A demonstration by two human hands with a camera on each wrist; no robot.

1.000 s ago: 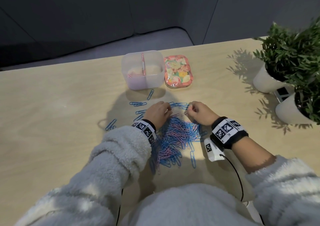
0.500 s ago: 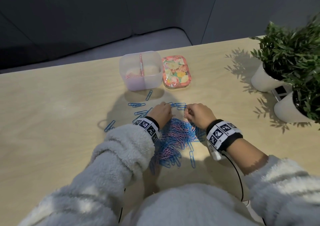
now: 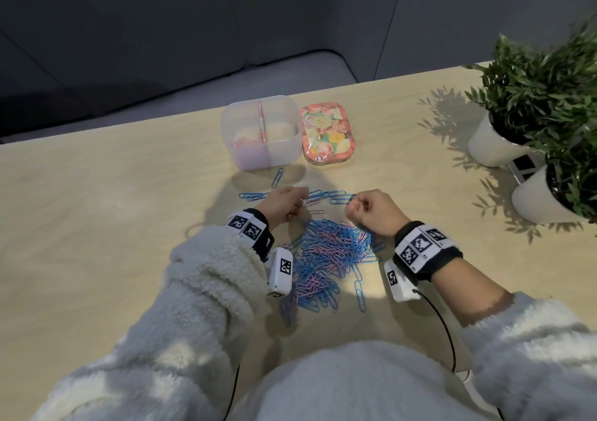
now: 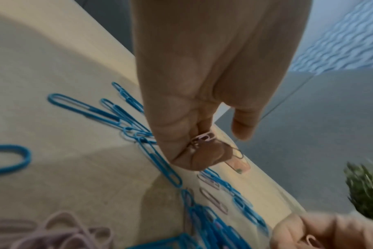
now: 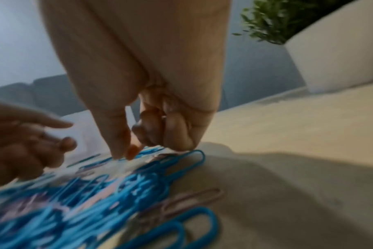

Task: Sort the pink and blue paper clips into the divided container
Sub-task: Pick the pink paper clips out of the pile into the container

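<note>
1. Your left hand sits just left of the frame's centre in the head view, knuckles up, wrist angled in from the lower left. The left wrist view shows its fingers curled under and holding pink clips against the palm, while the thumb sticks out free to the right.

2. Your right hand is just right of centre, curled into a loose fist with the forearm coming in from the lower right. A small pink clip shows at the top of the fist. In the right wrist view the thumb and forefinger tips meet right over the blue clips, but blur hides whether they pinch one.

3. The pile of pink and blue clips lies on the table between your wrists, reaching down toward the lower centre. A loose row of blue clips lies between the two hands at fingertip level, and one more blue clip lies just below the container.

4. The divided container stands above the hands, upper centre of the frame. Pink clips lie in its left half; I cannot tell what the right half holds.

5. A floral tin sits just beside the container on its right. Two potted plants fill the right edge.
</note>
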